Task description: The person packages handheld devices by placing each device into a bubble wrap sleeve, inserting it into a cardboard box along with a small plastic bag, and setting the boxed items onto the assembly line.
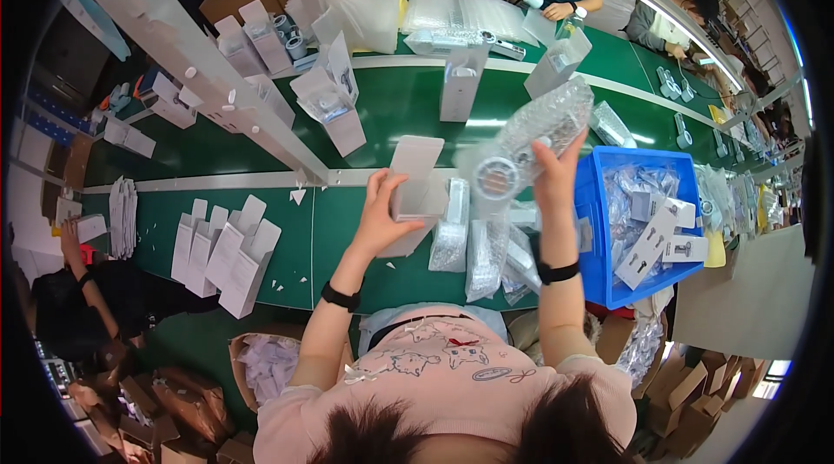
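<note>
My left hand (380,214) grips an open white box (414,173), its top flap standing up, above the near green bench. In my right hand (558,170) is a bubble-wrapped device (547,121) with a round grey ring at one end. That ring end points toward the box and stays apart from it; its edges are blurred. Just below my hands lie more bubble-wrapped pieces (450,229), side by side on the bench. To the left stand several open white boxes (228,251) in a row. Inside the box in my left hand, the contents are hidden.
A blue crate (598,280) at the right holds clear bags and printed white boxes. Across the green conveyor (387,99) stand open boxes with wrapped items. A slanted grey post (228,103) rises at the left. Co-workers work at the far side and far left.
</note>
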{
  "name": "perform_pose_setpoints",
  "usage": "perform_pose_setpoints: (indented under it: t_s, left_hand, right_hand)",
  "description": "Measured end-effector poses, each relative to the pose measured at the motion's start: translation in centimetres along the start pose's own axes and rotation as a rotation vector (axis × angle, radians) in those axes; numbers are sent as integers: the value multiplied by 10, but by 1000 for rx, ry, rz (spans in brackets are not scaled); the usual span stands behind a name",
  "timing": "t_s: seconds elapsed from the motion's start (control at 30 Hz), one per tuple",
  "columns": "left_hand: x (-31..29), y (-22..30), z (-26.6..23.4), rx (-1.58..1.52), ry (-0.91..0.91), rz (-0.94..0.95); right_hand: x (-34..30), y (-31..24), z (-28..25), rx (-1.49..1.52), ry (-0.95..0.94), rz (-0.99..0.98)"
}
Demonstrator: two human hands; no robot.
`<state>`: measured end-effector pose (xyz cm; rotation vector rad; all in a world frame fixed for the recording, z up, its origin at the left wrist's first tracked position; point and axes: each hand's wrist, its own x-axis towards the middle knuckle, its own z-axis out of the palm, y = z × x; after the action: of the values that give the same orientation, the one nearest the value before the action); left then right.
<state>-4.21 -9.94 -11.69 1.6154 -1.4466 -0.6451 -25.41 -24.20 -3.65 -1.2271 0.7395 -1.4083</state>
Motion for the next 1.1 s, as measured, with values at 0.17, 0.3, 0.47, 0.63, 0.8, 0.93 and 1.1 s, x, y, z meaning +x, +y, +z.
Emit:
perform_pose_setpoints:
  t_s: [0.17,0.3,0.47,0.63,0.8,0.93,1.1]
  left_hand:
    - [-10,-28,43,-48,220,71]
    - [-25,-36,57,-18,353,97]
    - [-15,-64,76,89,281,88]
    - [-7,-55,90,81,253,94]
    - [-23,-47,84,10,303,72]
    - [-35,-52,85,-255,448,251]
    - [-48,-67,71,-229,535,82]
  right_hand:
    - [-47,41,57,341,321,163]
    - [-63,63,67,-141,396,-94]
    - [-87,55,68,-903,-197,-795]
    - [-112,39,77,-911,-416,-610]
    - [-95,41,59,-548,-179,-275]
    - [-93,43,54,-566,-137,-154]
    - [-95,46,18,-954,-354,-546]
